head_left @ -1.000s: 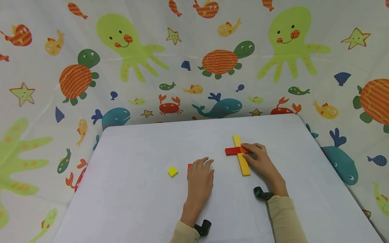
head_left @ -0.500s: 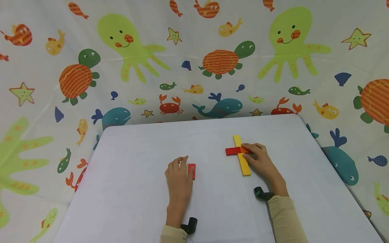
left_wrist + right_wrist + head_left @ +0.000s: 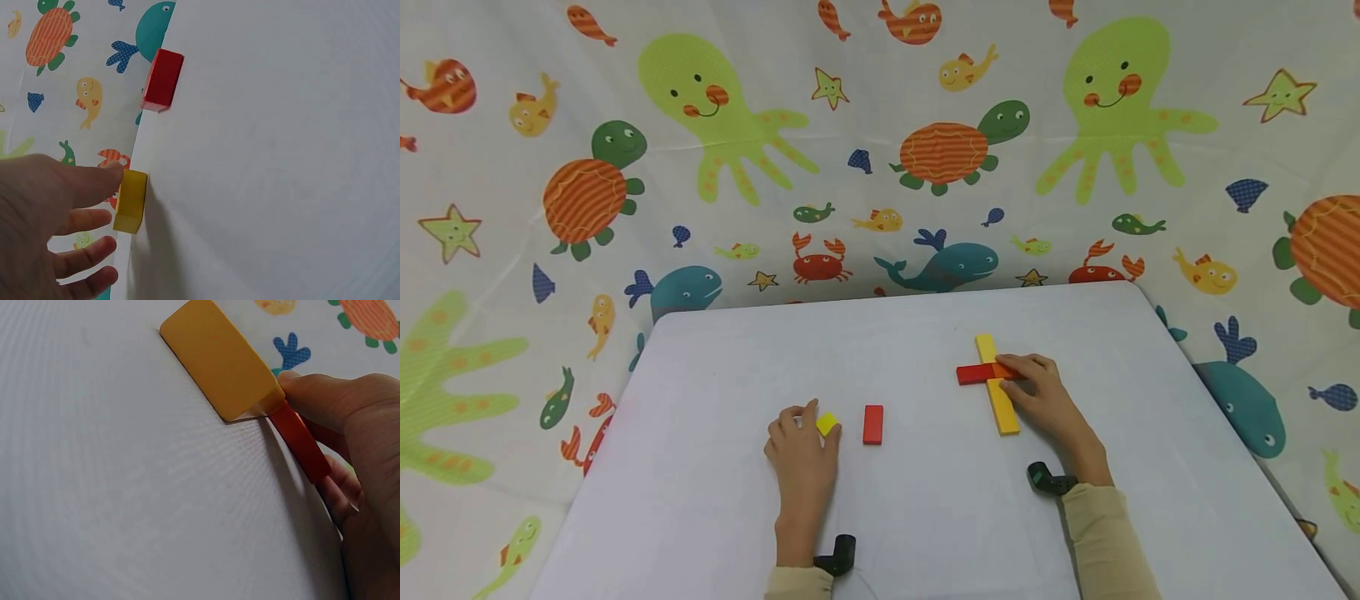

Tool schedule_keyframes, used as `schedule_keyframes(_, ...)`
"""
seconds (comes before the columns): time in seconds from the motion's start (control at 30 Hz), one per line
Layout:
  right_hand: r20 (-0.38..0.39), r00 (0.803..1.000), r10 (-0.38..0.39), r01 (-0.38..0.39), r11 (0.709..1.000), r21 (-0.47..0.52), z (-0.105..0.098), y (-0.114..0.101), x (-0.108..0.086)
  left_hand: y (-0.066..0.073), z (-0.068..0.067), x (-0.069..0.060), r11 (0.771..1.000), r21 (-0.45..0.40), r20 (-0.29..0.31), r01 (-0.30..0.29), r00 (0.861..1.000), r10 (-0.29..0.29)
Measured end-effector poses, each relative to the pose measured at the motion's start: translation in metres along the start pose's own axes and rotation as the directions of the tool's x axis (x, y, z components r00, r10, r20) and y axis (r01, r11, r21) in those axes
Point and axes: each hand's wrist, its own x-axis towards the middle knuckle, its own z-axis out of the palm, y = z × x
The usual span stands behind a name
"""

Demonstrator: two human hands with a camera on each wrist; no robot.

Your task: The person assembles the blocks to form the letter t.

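My left hand (image 3: 805,467) is at the small yellow block (image 3: 827,423). Its thumb and index finger lie on either side of the block, the other fingers spread apart; the left wrist view shows the thumb tip at the edge of the yellow block (image 3: 131,201). To the right of it a red block (image 3: 873,425) lies loose. My right hand (image 3: 1042,392) pinches an orange block (image 3: 1002,371) between thumb and fingers. This block forms a cross with a red block (image 3: 974,374) and two long yellow blocks (image 3: 1002,408). In the right wrist view the hand hides the orange block.
A white table (image 3: 715,492) with rounded far corners carries all the blocks. A curtain (image 3: 865,92) printed with sea animals hangs behind and beside it. Each wrist wears a small black camera (image 3: 838,554).
My left hand has moved left from over the loose red block, uncovering it, to the small yellow block. My right hand and the cross of blocks have stayed in place.
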Motion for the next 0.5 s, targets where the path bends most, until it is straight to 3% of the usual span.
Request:
schedule_keyframes(0.2,0.001,1.000,-0.001,0.001,1.000,0.014,-0.0003,-0.0013,-0.0010,-0.0063,-0.0036,-0.0011,0.998,-0.044,0.070,0.053,0.996,-0.050)
schedule_keyframes(0.5,0.004,1.000,-0.002,0.002,1.000,0.005,-0.0007,-0.0002,-0.0012,-0.0085,-0.0049,-0.0026,0.998,-0.038,0.062,0.054,0.997,-0.051)
